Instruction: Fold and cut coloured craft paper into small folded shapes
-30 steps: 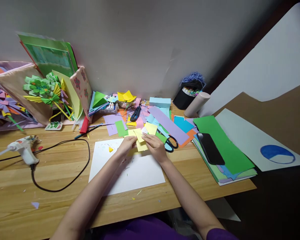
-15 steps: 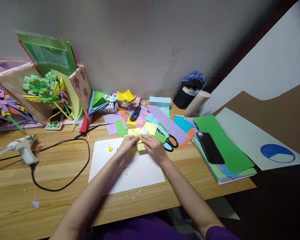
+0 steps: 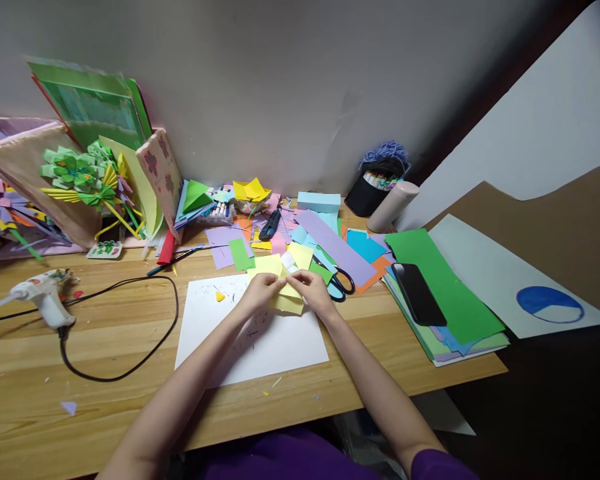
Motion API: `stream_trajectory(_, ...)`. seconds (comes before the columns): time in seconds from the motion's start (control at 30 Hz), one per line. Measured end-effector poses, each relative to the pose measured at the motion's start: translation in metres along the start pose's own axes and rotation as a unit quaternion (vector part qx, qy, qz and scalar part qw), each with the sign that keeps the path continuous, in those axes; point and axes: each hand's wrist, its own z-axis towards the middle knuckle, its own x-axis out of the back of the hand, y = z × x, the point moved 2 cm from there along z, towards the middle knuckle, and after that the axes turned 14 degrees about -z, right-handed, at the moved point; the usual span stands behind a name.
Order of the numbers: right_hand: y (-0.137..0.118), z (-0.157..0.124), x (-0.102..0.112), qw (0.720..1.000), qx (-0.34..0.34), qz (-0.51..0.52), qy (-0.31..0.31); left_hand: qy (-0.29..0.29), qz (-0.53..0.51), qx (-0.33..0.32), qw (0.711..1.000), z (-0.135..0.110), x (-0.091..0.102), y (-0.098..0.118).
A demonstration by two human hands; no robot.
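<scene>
Both hands meet over the far edge of the white sheet [image 3: 260, 343]. Left hand [image 3: 259, 292] and right hand [image 3: 316, 292] are each pinched on the same yellow paper piece [image 3: 289, 303], fingertips almost touching in the middle. The yellow paper piece is held just above the white sheet; whether it touches the sheet, can't tell. A fold or flap stands up between the fingers, details too small.

A small yellow scrap [image 3: 221, 296] lies on the white sheet, left of the left hand. Scissors [image 3: 342, 284] with black handles lie just right of the right hand, partly under coloured paper offcuts [image 3: 280, 243]. A long purple strip [image 3: 336, 247] runs diagonally behind them. Utility knife [image 3: 271, 225] sits farther back among the offcuts.

Right side: black phone [image 3: 419, 293] lies on a green sheet [image 3: 447, 287] topping a paper stack. Marker cup [image 3: 375, 190] stands by the wall. Left side of the wooden tabletop [image 3: 105, 373]: glue gun [image 3: 43, 297] with a looping black cord [image 3: 130, 333], well apart from the hands. Paper flower bouquet [image 3: 80, 177] leans at back left.
</scene>
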Motion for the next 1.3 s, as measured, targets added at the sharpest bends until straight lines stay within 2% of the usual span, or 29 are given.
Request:
stream_trajectory(0.1, 0.001, -0.001, -0.003, 0.998, 0.001, 0.009, 0.067, 0.049, -0.001, 0.003, 0.999, -0.002, -0.004, -0.002)
stream_trajectory(0.17, 0.001, -0.001, -0.004, 0.996, -0.005, 0.019, 0.089, 0.068, 0.001, -0.007, 0.998, -0.003, -0.005, -0.003)
stream_trajectory(0.23, 0.002, -0.001, -0.005, 0.996, -0.008, 0.028, 0.088, 0.079, 0.006, -0.021, 0.997, -0.003, -0.004, -0.004)
stream_trajectory(0.33, 0.003, -0.001, -0.004, 0.998, -0.013, 0.025, 0.051, 0.070, -0.007, -0.027, 0.997, -0.002, -0.003, -0.005)
stream_trajectory(0.43, 0.003, -0.002, -0.001, 1.000, 0.001, -0.025, 0.016, 0.059, -0.028, -0.024, 0.998, 0.000, -0.002, -0.005)
stream_trajectory(0.57, -0.003, -0.007, 0.001, 0.994, 0.039, -0.096, 0.044, 0.051, -0.047, -0.013, 0.998, 0.000, -0.001, -0.002)
stream_trajectory(0.7, -0.006, -0.009, 0.001, 0.991, 0.042, -0.111, 0.054, 0.036, -0.055, -0.005, 0.998, -0.001, 0.000, 0.001)
stream_trajectory(0.87, -0.003, -0.003, 0.002, 0.999, 0.032, -0.006, 0.000, -0.025, -0.018, 0.017, 0.999, -0.002, -0.002, 0.002)
stream_trajectory(0.93, -0.001, -0.002, 0.001, 0.999, 0.025, 0.020, -0.003, -0.042, 0.003, 0.015, 0.999, -0.002, -0.003, 0.002)
stream_trajectory(1.1, -0.002, -0.002, -0.002, 0.998, 0.016, 0.041, 0.034, -0.031, 0.024, 0.011, 0.999, -0.004, -0.003, 0.004)
stream_trajectory(1.3, 0.003, 0.003, 0.001, 0.987, -0.037, 0.153, -0.010, -0.050, 0.019, 0.028, 0.998, -0.007, -0.004, 0.007)
